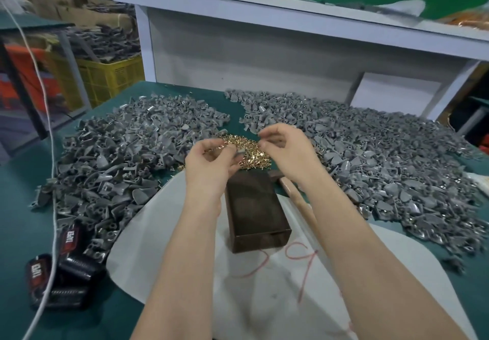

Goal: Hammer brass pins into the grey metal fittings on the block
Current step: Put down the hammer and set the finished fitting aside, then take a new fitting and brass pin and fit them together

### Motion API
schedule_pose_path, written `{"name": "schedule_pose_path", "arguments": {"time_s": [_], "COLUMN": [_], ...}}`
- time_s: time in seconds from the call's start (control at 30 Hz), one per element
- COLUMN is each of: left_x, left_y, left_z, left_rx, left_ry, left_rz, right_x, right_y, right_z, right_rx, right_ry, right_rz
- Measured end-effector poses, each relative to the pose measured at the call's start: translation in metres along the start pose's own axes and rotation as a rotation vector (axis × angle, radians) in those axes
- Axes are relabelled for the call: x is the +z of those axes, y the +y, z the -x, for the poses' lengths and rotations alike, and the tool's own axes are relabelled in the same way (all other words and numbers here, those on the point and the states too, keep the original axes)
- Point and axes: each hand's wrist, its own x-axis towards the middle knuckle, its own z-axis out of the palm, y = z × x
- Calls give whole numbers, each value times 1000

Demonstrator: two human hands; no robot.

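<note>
Two hands meet above the far end of the dark brown rectangular block, which lies on a white sheet of paper marked with red scrawl, near the centre of the green tabletop. The left hand has its fingers curled and pinches a small grey metal fitting between thumb and fingertips, up over the loose heap of brass pins just beyond the block. The right hand is close beside it, thumb and forefinger drawn into a pinch, the other fingers loosely curled. Whether a pin sits between those tips is too small to tell.

Just right of the block lies the wooden-handled hammer, untouched, its handle running under the right forearm. The left heap of grey metal fittings and the right heap of grey metal fittings spread wide on either side.

At the near left, black packs with red labels sit with a white cord trailing across them. Far back, a white shelf carries more brass pins, and a yellow plastic crate stands at the far left.
</note>
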Motion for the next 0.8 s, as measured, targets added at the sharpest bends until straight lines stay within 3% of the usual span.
{"name": "schedule_pose_path", "arguments": {"time_s": [0.13, 0.3, 0.43, 0.6, 0.8], "left_x": [-5, -7, -6, -6, -3], "left_y": [-1, -4, -6, -7, -15], "left_z": [-6, -9, -10, -9, -5], "left_rx": [84, 111, 119, 121, 246], "left_ry": [140, 222, 242, 160, -88], "left_rz": [72, 102, 115, -11, -624], "right_x": [19, 48, 57, 48, 4], "right_y": [17, 25, 24, 24, 13], "right_z": [-31, -60, -71, -66, -38], "right_rx": [151, 273, 244, 206, 200], "right_ry": [-137, -362, -463, -361, -55], "right_rz": [455, 684, 851, 746, 134]}}
